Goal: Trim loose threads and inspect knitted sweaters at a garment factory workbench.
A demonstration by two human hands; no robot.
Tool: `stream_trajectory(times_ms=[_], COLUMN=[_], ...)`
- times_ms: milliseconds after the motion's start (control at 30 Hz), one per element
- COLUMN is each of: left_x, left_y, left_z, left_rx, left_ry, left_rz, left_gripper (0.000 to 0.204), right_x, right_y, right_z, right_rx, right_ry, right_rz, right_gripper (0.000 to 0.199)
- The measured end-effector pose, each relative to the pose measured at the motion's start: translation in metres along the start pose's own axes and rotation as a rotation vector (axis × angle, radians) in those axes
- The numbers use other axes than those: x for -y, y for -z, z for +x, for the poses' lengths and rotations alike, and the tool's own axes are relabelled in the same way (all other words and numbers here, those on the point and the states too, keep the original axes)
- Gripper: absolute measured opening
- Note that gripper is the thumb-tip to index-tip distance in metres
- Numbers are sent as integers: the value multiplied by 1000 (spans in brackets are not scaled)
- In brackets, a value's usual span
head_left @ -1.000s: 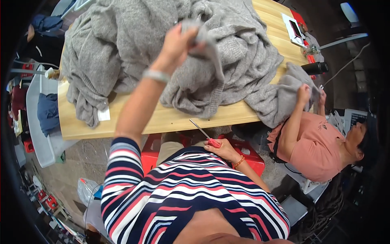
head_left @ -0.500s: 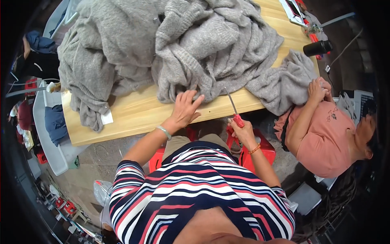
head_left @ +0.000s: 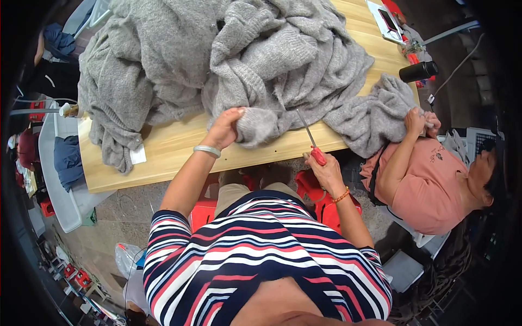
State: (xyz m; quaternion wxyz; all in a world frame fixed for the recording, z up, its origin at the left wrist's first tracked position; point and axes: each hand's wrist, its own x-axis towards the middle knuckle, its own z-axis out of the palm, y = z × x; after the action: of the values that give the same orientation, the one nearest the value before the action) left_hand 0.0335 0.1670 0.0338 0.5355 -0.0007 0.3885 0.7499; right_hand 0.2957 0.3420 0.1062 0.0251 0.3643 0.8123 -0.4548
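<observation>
A big heap of grey knitted garments (head_left: pixel 163 60) covers much of the wooden table. At its near edge my left hand (head_left: pixel 224 129) is closed, its thumb and fingers pinching a fold of the knit fabric (head_left: pixel 256 126). My right hand (head_left: pixel 327 175), just off the table's front edge, grips a red-handled tool (head_left: pixel 317 156). The tool's thin metal shaft points up and away, over the table beside the heap; its exact kind is unclear. On the heap's left side a white tag (head_left: pixel 138 154) shows next to a hanging piece of knit.
On the right, a co-worker in a pink shirt (head_left: pixel 429 185) handles another grey knit piece (head_left: pixel 380 117). A black bottle (head_left: pixel 418 71) lies near the table's (head_left: pixel 179 168) right edge, below a phone (head_left: pixel 389 20). Red stools (head_left: pixel 330 209) stand under the table's front. A white bin (head_left: pixel 60 185) is at left.
My left hand has gone from spread fingers resting at the heap's edge to pinching the fabric, which it has lifted and turned. The right hand keeps the tool nearly in place.
</observation>
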Motion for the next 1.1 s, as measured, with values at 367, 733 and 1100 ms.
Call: stream_trajectory(times_ms=[367, 733, 1100], left_x=[67, 92, 83], left_y=[-3, 50, 49], left_z=[-28, 8, -4], left_rx=[-115, -439, -491], left_ry=[-1142, -755, -559], left_rz=[1745, 2019, 1961], left_gripper=[42, 39, 14], right_x=[-14, -12, -11], right_y=[-3, 3, -3], right_z=[-4, -17, -20], right_rx=[119, 123, 158], right_ry=[53, 34, 105], right_rz=[-126, -128, -208], right_gripper=[39, 35, 32])
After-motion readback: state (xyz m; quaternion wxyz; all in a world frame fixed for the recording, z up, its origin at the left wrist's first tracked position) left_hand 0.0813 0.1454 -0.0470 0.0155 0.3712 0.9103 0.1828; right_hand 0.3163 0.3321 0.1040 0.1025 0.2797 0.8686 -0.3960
